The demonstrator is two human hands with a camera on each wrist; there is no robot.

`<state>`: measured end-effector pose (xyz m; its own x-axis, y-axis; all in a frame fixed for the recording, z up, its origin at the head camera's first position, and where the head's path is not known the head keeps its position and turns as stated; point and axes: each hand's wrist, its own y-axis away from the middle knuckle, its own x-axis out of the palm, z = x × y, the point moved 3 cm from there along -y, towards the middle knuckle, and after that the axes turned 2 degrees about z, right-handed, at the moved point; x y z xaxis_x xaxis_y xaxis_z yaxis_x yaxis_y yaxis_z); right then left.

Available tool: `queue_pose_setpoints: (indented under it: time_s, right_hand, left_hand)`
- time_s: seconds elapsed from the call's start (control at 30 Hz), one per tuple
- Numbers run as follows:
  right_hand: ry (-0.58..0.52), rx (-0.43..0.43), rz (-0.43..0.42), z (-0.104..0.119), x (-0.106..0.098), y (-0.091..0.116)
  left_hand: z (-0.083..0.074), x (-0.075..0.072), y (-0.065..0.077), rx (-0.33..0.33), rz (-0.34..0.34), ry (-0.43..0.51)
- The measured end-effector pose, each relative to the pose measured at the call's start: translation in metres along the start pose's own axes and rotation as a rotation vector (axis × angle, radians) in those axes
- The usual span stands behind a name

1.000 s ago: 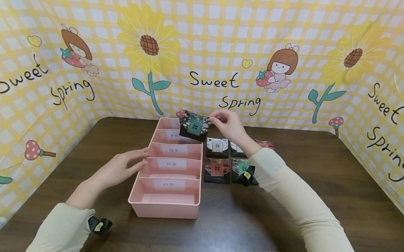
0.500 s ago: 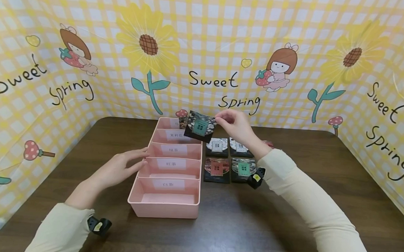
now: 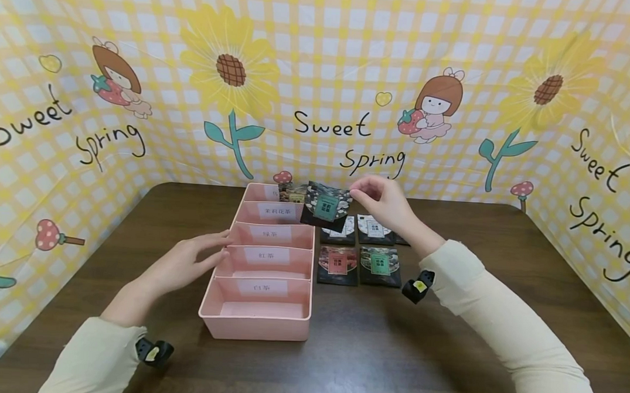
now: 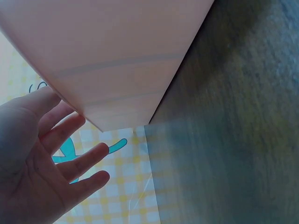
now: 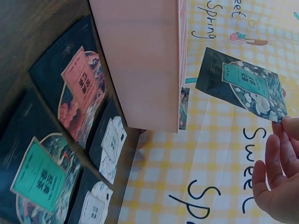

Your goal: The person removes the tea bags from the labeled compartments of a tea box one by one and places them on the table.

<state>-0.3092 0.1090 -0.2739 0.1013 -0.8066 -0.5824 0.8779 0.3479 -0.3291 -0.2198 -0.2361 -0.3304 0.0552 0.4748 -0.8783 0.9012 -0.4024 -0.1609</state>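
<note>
Sachet (image 3: pixel 326 207), dark and teal-labelled, tilts near the centre of the head view, its upper right corner pinched by the right hand (image 3: pixel 385 204); left of centre, the left hand (image 3: pixel 193 260), fingers loosely extended, touches the pink divided box (image 3: pixel 256 329).

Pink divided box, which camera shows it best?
The head view: it looks down into the pink divided box and shows its five labelled compartments. The left wrist view shows only one outer side; the right wrist view, the opposite side and a sliver of rim.
</note>
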Motion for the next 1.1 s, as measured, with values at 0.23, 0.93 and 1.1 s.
queue_pose_setpoints:
  time_s: [0.23,0.93,1.1]
  right_hand:
    - [0.027,0.015,0.007,-0.009,-0.013,0.013]
    - [0.073,0.083,0.015,-0.05,-0.062,0.065]
    - [0.106,0.094,0.013,-0.063,-0.075,0.076]
  left_hand:
    - [0.001,0.001,0.001,-0.012,-0.002,-0.003]
    - [0.001,0.001,0.0,-0.006,0.004,-0.009]
    - [0.001,0.0,0.0,0.001,-0.003,-0.013]
